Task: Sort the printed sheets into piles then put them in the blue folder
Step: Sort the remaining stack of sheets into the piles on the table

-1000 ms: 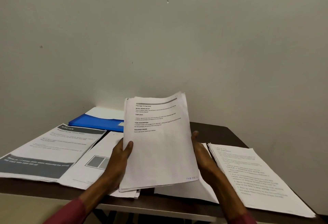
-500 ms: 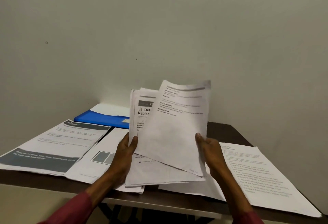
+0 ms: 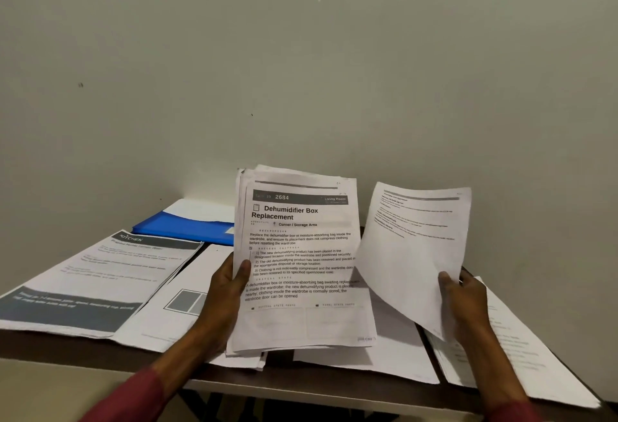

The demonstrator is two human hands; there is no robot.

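Left hand point(image 3: 224, 291) grips the sheet stack point(image 3: 302, 264); right hand point(image 3: 463, 301), just beside, pinches a single sheet point(image 3: 413, 247) above the worktop point(image 3: 334, 385).

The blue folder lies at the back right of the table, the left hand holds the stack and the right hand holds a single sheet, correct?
Not quite: the head view shows the blue folder at the back left of the table. The left hand holds the stack and the right hand a single sheet.
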